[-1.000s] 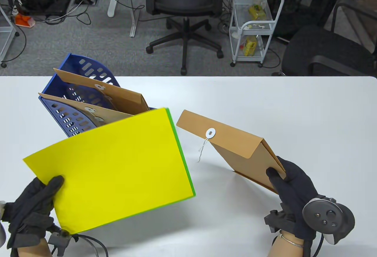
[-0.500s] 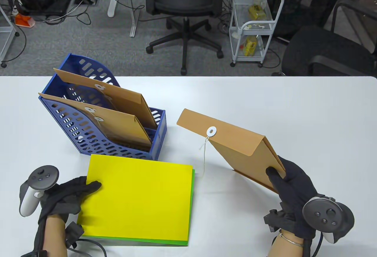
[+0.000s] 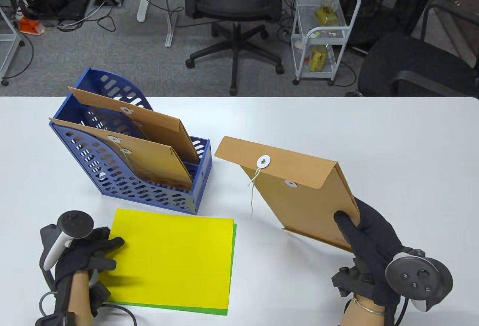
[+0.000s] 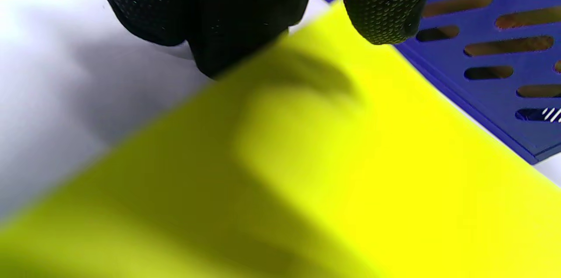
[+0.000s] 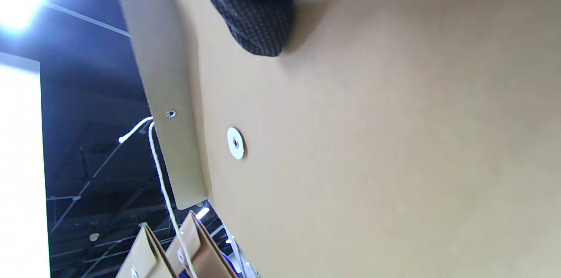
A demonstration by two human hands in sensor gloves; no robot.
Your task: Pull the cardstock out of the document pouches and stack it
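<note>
At the left, the left hand (image 3: 88,253) rests its fingertips on the near left edge of the yellow cardstock (image 3: 172,258), which lies flat on the white table (image 3: 393,142) just in front of the blue file rack (image 3: 131,176); in the left wrist view the fingers (image 4: 385,1) are spread a little and press or hover at the sheet's edge, not clamped around it, though whether they bear down I cannot tell. A green sheet (image 3: 234,251) shows as a thin margin under the yellow one, along its right and near edges, so the stack is slightly out of square. The rack holds two more brown pouches (image 3: 157,139) leaning back, flaps up. To the right of the rack, the right hand (image 3: 368,243) grips the opened pouch (image 3: 299,195) by its lower right corner, thumb on the front face and fingers behind, holding it tilted off the table. Its long axis runs from that corner up and leftward to the flap, which points toward the rack, string (image 3: 252,191) hanging loose from the washer. This pouch looks emptied, judging by its flatness, so the next pouch must likely come from the rack, and the left hand is the nearer one, with the rack directly beyond the stack. The table is smooth and bare to the right of the rack; behind it stand office chairs (image 3: 235,0) and a wire cart (image 3: 325,30) on grey carpet.
</note>
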